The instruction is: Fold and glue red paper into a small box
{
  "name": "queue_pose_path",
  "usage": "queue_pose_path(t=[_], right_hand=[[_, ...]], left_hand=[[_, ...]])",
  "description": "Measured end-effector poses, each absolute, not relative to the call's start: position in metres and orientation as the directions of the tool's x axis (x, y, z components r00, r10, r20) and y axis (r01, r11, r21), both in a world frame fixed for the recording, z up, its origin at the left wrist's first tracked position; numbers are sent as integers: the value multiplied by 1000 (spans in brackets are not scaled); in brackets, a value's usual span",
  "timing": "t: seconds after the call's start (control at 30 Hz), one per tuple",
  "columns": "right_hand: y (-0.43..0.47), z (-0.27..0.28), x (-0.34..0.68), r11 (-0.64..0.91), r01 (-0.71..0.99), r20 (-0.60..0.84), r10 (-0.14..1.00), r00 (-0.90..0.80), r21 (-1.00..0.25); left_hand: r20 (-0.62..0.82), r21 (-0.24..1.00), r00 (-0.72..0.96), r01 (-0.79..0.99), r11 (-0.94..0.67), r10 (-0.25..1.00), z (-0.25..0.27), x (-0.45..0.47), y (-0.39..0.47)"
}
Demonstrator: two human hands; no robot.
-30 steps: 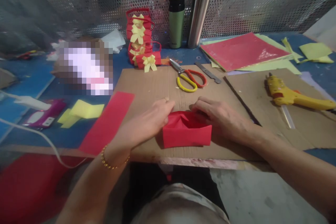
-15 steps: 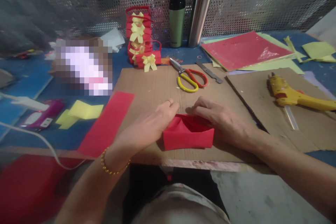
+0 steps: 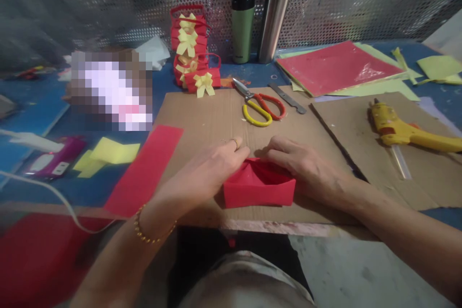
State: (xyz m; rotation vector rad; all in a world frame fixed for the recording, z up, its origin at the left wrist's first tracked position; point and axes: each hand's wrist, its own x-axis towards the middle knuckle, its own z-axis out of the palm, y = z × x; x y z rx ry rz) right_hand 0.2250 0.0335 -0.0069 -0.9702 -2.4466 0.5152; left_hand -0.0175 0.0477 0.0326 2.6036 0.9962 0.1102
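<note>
A small open box of folded red paper stands on the brown cardboard close to its front edge. My left hand has its fingers closed on the box's far left corner. At the far right side, my right hand grips the rim with curled fingers. The far wall of the box is partly hidden behind both hands. Beyond them lie scissors with one yellow and one red handle, and a flat metal blade. A red paper strip rests left of my left hand.
A yellow glue gun lies on another cardboard piece at right. Several red paper baskets with yellow bows are stacked at the back. A green tumbler, a steel flask, paper sheets and a purple power strip surround the workspace.
My left hand has shifted slightly right and down along the box's far edge. My right hand keeps nearly the same grip, and the box has barely moved.
</note>
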Motion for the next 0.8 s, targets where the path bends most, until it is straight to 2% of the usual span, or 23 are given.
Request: queue_pose_path(t=[0.5, 0.7, 0.8], right_hand=[[34, 0, 226, 692, 538, 212, 687, -695, -481], [33, -3, 225, 725, 569, 219, 672, -707, -388], [33, -3, 225, 725, 574, 204, 672, -712, -381]], left_hand=[[0, 392, 753, 606, -693, 658, 23, -21, 46], [48, 390, 764, 579, -716, 643, 20, -24, 47], [57, 403, 763, 572, -714, 643, 18, -26, 48]])
